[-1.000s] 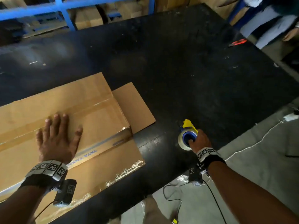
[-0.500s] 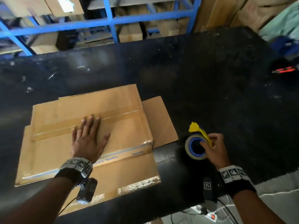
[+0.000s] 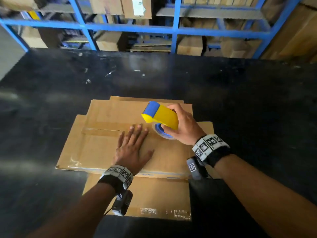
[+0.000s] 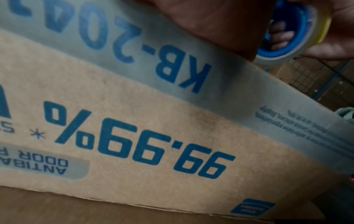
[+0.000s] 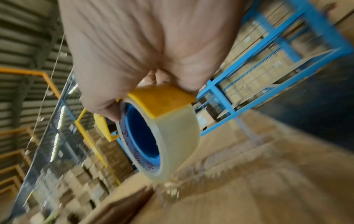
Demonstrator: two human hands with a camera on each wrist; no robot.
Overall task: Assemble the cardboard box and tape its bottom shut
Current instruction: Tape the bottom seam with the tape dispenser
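Note:
A brown cardboard box [image 3: 96, 146] lies on the black table [image 3: 257, 103], its flaps spread around it and strips of clear tape across the top. My left hand [image 3: 133, 146] rests flat on the box with fingers straight. My right hand [image 3: 182, 127] grips a yellow and blue tape dispenser [image 3: 160, 115] holding a roll of clear tape [image 5: 172, 139], just above the box's right part, beside the left fingertips. The left wrist view shows blue print on the box [image 4: 134, 136] under old tape, with the roll [image 4: 289, 33] at the upper right.
Blue metal racks [image 3: 173, 30] stacked with cartons stand behind the table's far edge. The dark tabletop stretches out to the left, right and behind the box. A near flap [image 3: 154, 200] reaches the table's front edge.
My right hand has lifted the tape dispenser from the table beside the box and brought it left over the box, next to my left hand. My head has turned, centring the box.

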